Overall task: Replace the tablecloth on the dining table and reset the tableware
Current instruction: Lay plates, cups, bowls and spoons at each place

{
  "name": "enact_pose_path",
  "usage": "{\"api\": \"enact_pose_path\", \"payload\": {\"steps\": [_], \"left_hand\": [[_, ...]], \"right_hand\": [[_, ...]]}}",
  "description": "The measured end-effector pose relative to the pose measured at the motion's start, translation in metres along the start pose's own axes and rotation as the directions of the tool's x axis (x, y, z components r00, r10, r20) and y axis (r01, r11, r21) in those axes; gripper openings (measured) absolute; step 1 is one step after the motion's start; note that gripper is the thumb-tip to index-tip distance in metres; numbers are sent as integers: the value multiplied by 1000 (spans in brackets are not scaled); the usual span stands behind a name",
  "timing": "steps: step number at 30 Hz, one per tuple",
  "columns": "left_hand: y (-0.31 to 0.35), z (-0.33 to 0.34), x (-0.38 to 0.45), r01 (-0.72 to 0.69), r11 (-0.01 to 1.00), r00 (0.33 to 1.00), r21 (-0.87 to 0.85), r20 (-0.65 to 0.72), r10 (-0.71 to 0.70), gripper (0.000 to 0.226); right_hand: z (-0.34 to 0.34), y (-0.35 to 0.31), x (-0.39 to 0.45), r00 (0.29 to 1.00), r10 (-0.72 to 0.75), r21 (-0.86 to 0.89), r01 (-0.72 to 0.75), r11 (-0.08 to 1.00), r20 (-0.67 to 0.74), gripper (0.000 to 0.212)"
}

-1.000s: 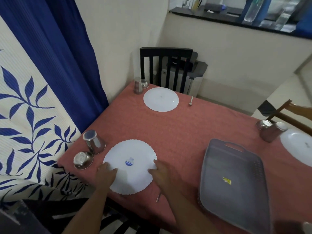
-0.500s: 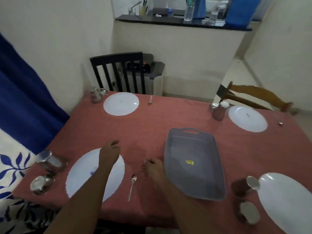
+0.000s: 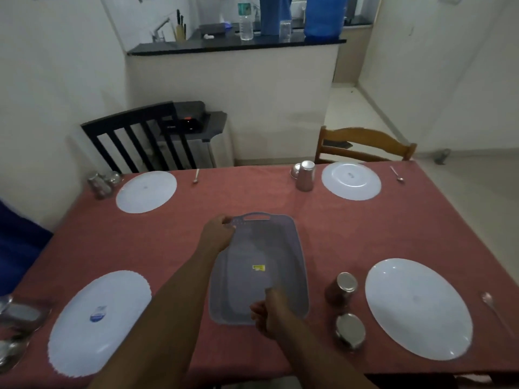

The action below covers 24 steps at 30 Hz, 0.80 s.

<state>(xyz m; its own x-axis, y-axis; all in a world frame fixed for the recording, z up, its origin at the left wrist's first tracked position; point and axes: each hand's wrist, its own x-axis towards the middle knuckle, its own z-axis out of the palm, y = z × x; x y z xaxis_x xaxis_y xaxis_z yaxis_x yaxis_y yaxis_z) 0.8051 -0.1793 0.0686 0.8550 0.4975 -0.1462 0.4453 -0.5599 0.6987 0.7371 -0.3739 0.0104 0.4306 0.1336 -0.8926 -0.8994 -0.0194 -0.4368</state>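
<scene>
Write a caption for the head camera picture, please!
Both hands, left and right, grip the grey tray amid four plates.

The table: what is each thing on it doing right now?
Tray: empty, flat, gripped at both ends.
Left hand: grips far corner.
Right hand: grips near edge.
Four plates: upside down.
Steel cup: upside down.
Tablecloth: spread flat.

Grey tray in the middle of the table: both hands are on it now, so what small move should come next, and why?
Probably lift the grey tray straight up off the red tablecloth. The left hand grips its far left corner and the right hand its near edge. The tray is empty, and four white plates already sit at the places, so it looks finished with.
</scene>
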Motion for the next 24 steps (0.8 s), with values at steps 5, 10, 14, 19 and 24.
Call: {"api": "enact_pose_path", "payload": {"steps": [5,10,14,19,24], "left_hand": [[21,29,8,18,999,998,50,60,-21,39],[29,55,27,33,995,990,95,135,-46,45],[26,74,50,46,989,979,143,191,-73,47],[16,87,86,-137,901,971,411,234,41,61],[11,97,120,-147,837,953,527,302,-23,73]], "right_hand": [[-18,1,-5,995,80,-155,-69,986,66,39],[-20,2,-8,950,239,-273,-180,945,203,39],[-17,3,-4,913,327,-292,-252,922,245,49],[-13,-8,5,903,381,-378,-288,880,198,44],[-7,-5,11,923,335,-400,-239,885,189,34]]}}
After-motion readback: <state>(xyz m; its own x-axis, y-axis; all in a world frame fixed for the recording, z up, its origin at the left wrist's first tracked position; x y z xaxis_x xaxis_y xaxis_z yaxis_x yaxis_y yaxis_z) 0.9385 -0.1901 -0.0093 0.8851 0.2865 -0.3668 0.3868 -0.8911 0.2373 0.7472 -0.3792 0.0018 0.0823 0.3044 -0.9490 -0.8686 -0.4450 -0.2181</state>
